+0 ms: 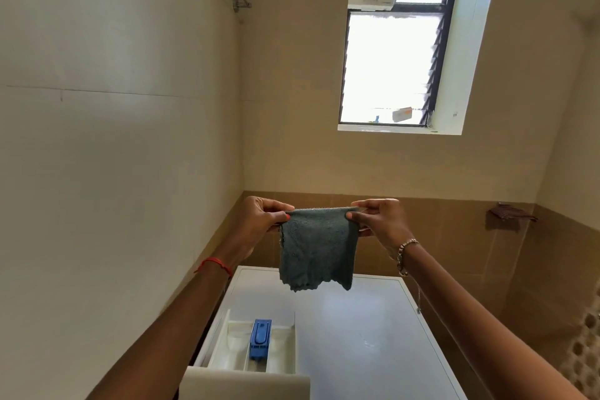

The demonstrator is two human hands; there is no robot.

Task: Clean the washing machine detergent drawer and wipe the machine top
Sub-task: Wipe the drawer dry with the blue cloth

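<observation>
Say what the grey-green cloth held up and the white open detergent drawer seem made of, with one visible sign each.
Grey-green cloth: probably microfibre or terry, matt; fuzzy nap, limp hang, ragged hem.
White detergent drawer: likely moulded plastic, smooth, faintly glossy; thin rigid compartment walls.

Grey terry cloth hangs above the white washing machine top's far edge; white plastic detergent drawer sits open at its near-left corner.

Grey-green cloth, blue drawer insert
</observation>
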